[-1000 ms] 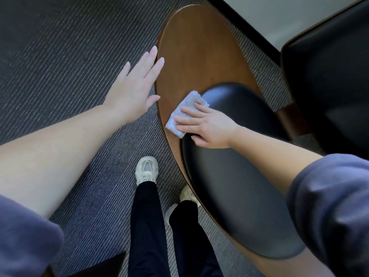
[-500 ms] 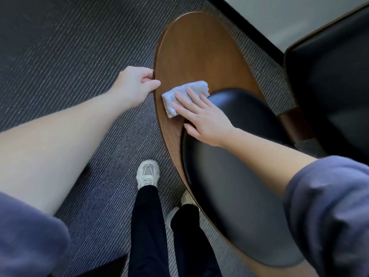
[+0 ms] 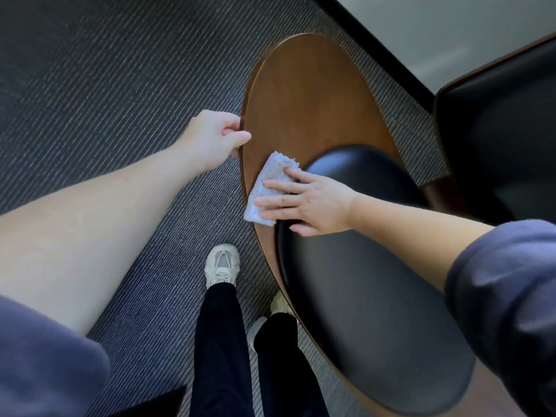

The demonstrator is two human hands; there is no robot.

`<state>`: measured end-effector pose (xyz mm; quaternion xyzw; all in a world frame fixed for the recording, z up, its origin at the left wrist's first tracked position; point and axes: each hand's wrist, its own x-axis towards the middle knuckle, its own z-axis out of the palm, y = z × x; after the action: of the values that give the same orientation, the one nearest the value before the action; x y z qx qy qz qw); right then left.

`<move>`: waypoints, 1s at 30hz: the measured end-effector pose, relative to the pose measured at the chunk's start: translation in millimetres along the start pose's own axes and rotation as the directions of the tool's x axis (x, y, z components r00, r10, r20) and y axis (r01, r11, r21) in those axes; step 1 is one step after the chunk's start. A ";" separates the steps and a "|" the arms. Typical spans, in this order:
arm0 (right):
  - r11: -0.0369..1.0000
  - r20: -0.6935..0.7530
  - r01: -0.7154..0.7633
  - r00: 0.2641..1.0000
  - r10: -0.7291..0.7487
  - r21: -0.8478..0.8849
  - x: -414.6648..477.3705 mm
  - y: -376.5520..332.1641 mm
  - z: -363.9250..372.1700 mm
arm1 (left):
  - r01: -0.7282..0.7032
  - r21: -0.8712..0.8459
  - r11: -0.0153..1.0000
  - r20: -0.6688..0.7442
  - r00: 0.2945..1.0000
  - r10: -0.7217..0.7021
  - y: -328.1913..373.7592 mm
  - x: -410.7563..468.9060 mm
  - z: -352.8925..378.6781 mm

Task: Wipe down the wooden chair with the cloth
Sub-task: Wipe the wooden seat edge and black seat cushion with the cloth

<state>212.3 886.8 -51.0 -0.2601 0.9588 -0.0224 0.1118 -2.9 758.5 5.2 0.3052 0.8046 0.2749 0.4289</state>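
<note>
Cloth (image 3: 267, 188), pale grey and folded into a small pad, lies flat on the brown face of the wooden chair (image 3: 310, 94). It sits low on the left side of the wood, between the chair's rim and the edge of the black cushion (image 3: 370, 311), and its lower corner reaches the rim.

The right hand (image 3: 313, 203) lies on top of the cloth with its fingers straight and spread, pressing it against the wood. The heel of the palm is over the cushion's edge, and nothing is pinched or curled around.

The left hand (image 3: 213, 136) is just above and to the left, clenched on the chair's rim: the thumb lies across the front face and the fingers wrap behind the edge, out of sight.

Both forearms are bare, with dark blue sleeves (image 3: 505, 311) pushed up near the elbows.

Below the hands, the person stands close beside the chair in black trousers (image 3: 219, 341). One pale trainer (image 3: 222, 264) shows fully on the grey ribbed carpet (image 3: 105, 85), and the other foot is partly hidden behind the chair's edge.

To the right stands a second chair (image 3: 505, 121) with a dark seat and a wooden rim. Beyond both chairs, a black skirting (image 3: 373, 46) runs along the foot of a pale wall (image 3: 451, 31).
</note>
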 end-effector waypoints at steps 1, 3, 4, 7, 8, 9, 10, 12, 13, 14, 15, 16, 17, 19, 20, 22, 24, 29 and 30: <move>0.999 -0.024 -0.041 0.999 0.041 -0.004 3.1 3.6 -2.7 | 0.000 -0.027 1.000 0.020 1.000 0.000 1.8 0.0 -0.9; 0.992 -0.075 -0.128 0.989 0.128 0.011 8.7 13.2 -8.5 | -0.001 -0.035 0.999 0.052 0.999 0.003 4.0 1.4 -3.8; 0.983 -0.102 -0.181 0.978 0.183 0.024 9.9 17.2 -11.1 | 0.003 -0.028 1.000 0.059 0.998 -0.001 2.7 3.0 -5.0; 0.919 -0.155 -0.387 0.906 0.395 0.080 7.2 18.2 -12.8 | 0.015 0.003 1.000 0.057 0.998 -0.015 0.6 3.6 -5.6; 0.898 -0.150 -0.429 0.886 0.439 0.096 5.7 13.4 -10.4 | 0.016 0.000 1.000 0.060 0.998 -0.016 -0.5 2.5 -5.1; 0.893 -0.142 -0.437 0.882 0.448 0.103 4.7 7.4 -7.2 | 0.013 -0.014 1.000 0.068 0.998 -0.013 -0.9 1.0 -4.4; 0.902 -0.139 -0.419 0.892 0.430 0.100 3.7 1.6 -4.1 | 0.013 -0.030 0.999 0.085 0.996 -0.010 -1.2 -0.5 -3.4; 0.922 -0.144 -0.377 0.911 0.386 0.084 2.9 -1.9 -1.3 | 0.015 -0.079 0.997 0.111 0.994 -0.007 -2.2 -2.1 -1.7; 0.916 -0.162 -0.394 0.901 0.402 0.082 4.8 1.2 -2.7 | 0.014 -0.102 0.995 0.104 0.995 -0.003 -2.4 -2.5 -0.8; 0.891 -0.188 -0.445 0.871 0.454 0.092 8.9 6.6 -6.0 | 0.015 -0.126 0.992 0.091 0.996 -0.003 -2.9 -2.1 -0.2; 0.851 -0.214 -0.512 0.824 0.525 0.116 14.3 13.5 -10.6 | 0.013 -0.157 0.987 0.078 0.997 0.000 -1.5 -2.0 1.0; 0.807 -0.235 -0.571 0.773 0.590 0.149 20.4 21.5 -15.7 | 0.012 -0.183 0.983 0.065 0.998 0.000 -0.2 -1.1 2.1; 0.771 -0.249 -0.610 0.730 0.637 0.182 26.0 29.6 -21.1 | 0.008 -0.205 0.979 0.042 0.999 0.001 1.8 0.3 3.1; 0.723 -0.278 -0.650 0.668 0.690 0.233 34.4 44.8 -31.1 | -0.003 -0.229 0.973 -0.017 1.000 -0.001 7.0 4.1 1.9; 0.699 -0.291 -0.666 0.637 0.714 0.258 37.2 51.5 -35.1 | -0.007 -0.231 0.973 -0.036 0.999 -0.001 9.5 5.1 0.1; 0.635 -0.294 -0.702 0.564 0.772 0.322 41.4 59.5 -40.2 | -0.017 -0.248 0.969 -0.034 0.999 0.009 13.5 6.7 -1.5; 0.601 -0.276 -0.702 0.534 0.799 0.382 44.6 53.2 -38.7 | -0.010 -0.327 0.945 -0.026 1.000 0.002 15.9 8.2 -1.1; 0.760 -0.238 -0.563 0.729 0.642 0.326 31.3 -8.4 -12.1 | 0.095 -0.381 0.920 0.123 0.991 -0.051 13.2 11.7 -7.4; 0.786 -0.222 -0.543 0.761 0.610 0.296 28.0 -18.1 -8.4 | 0.109 -0.372 0.922 0.152 0.987 -0.055 13.6 11.6 -9.1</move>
<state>195.8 856.9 -46.6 0.0694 0.9891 -0.1298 -0.0092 -12.5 774.3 13.1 0.2007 0.7168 0.3851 0.5456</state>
